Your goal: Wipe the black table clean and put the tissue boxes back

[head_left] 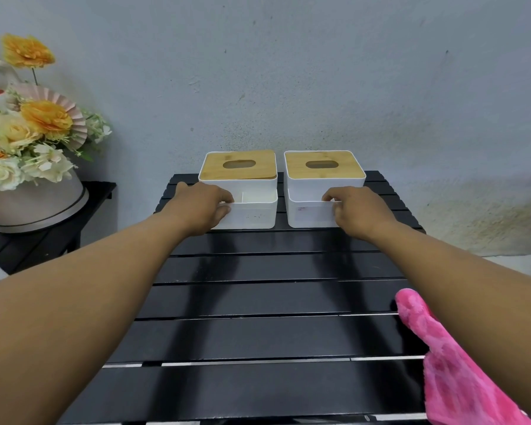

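Note:
Two white tissue boxes with bamboo lids stand side by side at the far end of the black slatted table (258, 302), close to the wall. My left hand (201, 205) grips the front left corner of the left tissue box (246, 191), fingers over the rim of its front compartment and thumb on the front wall. My right hand (357, 210) grips the front right edge of the right tissue box (316, 185) in the same way. A pink cloth (451, 372) lies at the table's near right edge, partly under my right forearm.
A grey wall rises right behind the boxes. At the left, a lower black side table (43, 243) carries a round pot of orange and cream artificial flowers (28, 133).

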A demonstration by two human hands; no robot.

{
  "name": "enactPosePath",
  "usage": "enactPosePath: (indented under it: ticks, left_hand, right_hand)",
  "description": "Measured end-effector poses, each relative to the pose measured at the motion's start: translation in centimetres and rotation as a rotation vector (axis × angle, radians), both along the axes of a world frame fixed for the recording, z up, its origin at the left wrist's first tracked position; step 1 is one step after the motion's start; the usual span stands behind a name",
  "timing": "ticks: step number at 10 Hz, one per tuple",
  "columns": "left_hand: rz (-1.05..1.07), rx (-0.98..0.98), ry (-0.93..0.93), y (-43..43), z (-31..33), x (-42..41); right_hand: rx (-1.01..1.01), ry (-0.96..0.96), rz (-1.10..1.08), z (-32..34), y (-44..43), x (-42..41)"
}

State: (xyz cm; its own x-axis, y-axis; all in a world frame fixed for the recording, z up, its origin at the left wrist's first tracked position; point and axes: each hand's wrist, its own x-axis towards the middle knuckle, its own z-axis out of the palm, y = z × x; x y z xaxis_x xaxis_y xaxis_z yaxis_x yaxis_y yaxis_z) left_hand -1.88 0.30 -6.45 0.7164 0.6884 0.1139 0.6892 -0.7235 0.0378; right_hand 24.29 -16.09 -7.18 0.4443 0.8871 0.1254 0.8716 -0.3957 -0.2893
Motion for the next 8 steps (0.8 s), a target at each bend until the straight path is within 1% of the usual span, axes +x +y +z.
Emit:
enactPosePath:
  ticks: [3,4,5,6,7,8]
  left_hand:
    - [-0.002,0.028,0.015,-0.1,0.0,0.0]
    - [-0.002,0.034,0.026,-0.2,-0.1,-0.1]
    - [-0.007,0.089,0.047,-0.6,-0.1,0.0]
    - [-0.024,0.107,0.021,-1.1,0.1,0.1]
    - [-0.047,0.067,-0.028,-1.7,1.0,0.1]
    - [-0.07,0.053,-0.031,-2.3,2.3,0.0]
  right_hand:
    - [0.016,-0.017,-0.003,-0.2,-0.1,0.0]
    - [0.025,-0.064,0.013,0.0,-0.3,-0.4]
    - [0.042,-0.123,0.02,0.1,-0.4,-0.7]
    - [0.031,-0.111,0.023,0.3,-0.7,-1.0]
    - [0.026,-0.126,0.041,1.1,-1.1,-1.4]
    - [0.036,-0.125,0.037,2.4,-1.7,-1.6]
